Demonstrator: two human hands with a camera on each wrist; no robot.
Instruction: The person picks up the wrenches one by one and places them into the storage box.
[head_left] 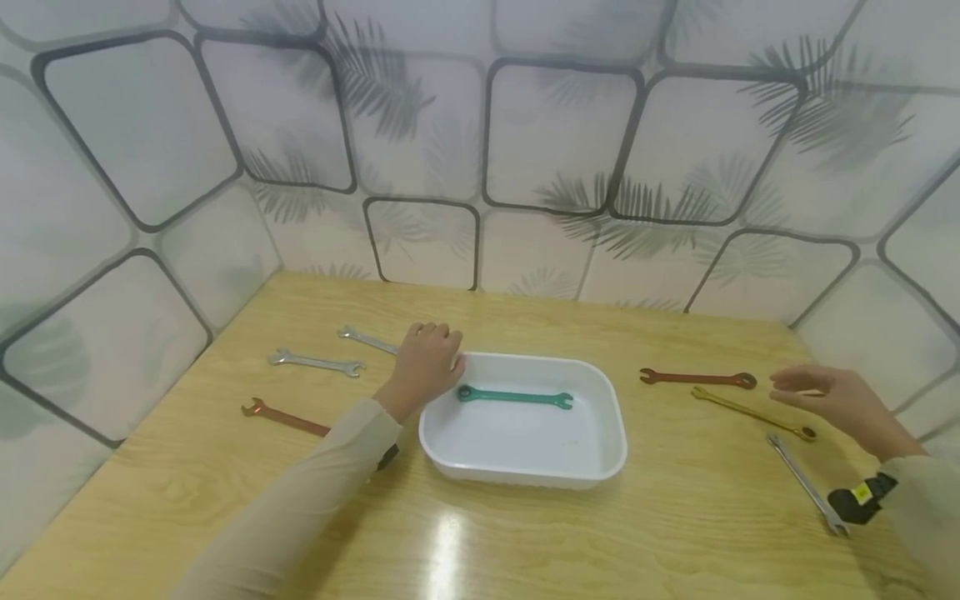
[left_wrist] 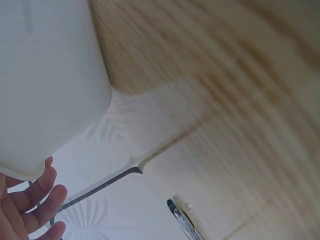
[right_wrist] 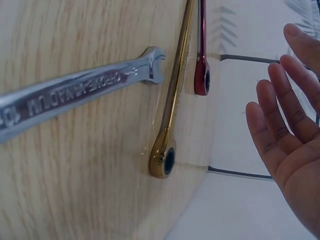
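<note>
My left hand (head_left: 424, 367) pinches the tray (head_left: 517, 476) rim; right hand (head_left: 847, 404) loose, empty. Red wrench (head_left: 697, 379): probably stiff, slick, hefty; grab mid-shank.

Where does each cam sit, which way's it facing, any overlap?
Head: on the head, forward and down over table and white tray; left grip, right grip and both sleeves show.
Left wrist: on that wrist, facing the tray's outer side; left grip shows at lower left.
Right wrist: on that wrist, facing across the table past silver wrench, gold wrench and red wrench; right grip shows at right.
Shared: head and right wrist both show those three wrenches; head and left wrist share the tray.
</note>
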